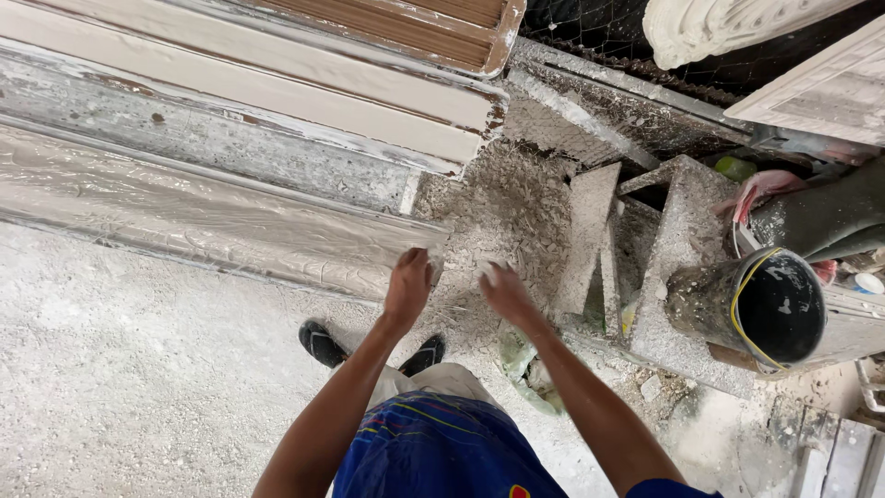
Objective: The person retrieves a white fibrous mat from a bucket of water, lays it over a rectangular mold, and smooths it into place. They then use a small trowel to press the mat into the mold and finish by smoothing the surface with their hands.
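Note:
I stand over a plaster-strewn floor, both arms stretched forward. My left hand [408,283] reaches down at the end of a long plaster-coated moulding form [230,221], its fingers curled on the form's corner. My right hand [502,290] hangs a little to the right, over a heap of broken plaster chips [516,212], fingers bent and dusted white; whether it holds a chip is unclear. My feet in black sandals [323,343] stand just below the hands.
More long moulds [277,83] lie stacked beyond the form. Plaster-crusted slabs and steps [682,249] rise at the right beside a black bucket [774,309] on its side. A white ornamental casting [710,28] sits at top right. The floor [120,369] is covered with white grit.

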